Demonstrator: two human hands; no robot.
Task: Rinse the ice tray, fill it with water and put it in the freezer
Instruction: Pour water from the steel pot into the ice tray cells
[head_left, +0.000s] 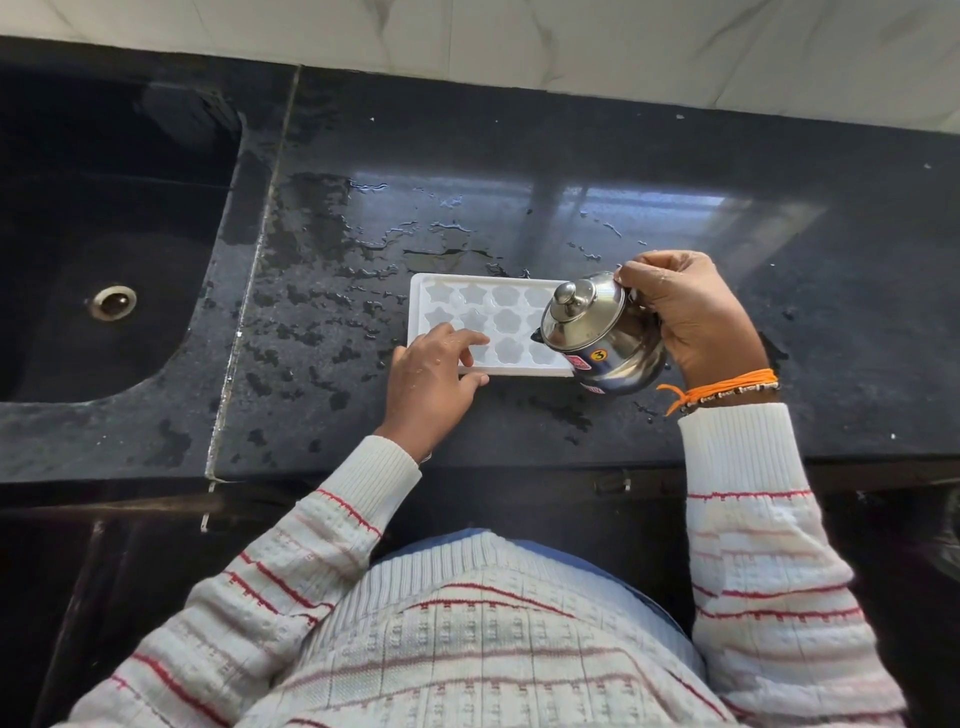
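Note:
A white ice tray (470, 299) with star and flower shaped cells lies flat on the wet black counter (727, 291). My left hand (431, 379) rests on the tray's near left corner, thumb at the front edge and fingers spread over the cells. My right hand (685, 317) grips a small lidded steel kettle (597, 332) by its handle. The kettle is tilted left, with its spout over the tray's right end and hiding the cells there. Whether water is flowing from the spout cannot be told.
A black sink (104, 234) with a round drain (113, 301) is set into the counter at the left. Puddles and drops lie on the counter around and behind the tray. A pale tiled wall (571, 36) runs along the back. Dark cabinet fronts stand below the counter's front edge.

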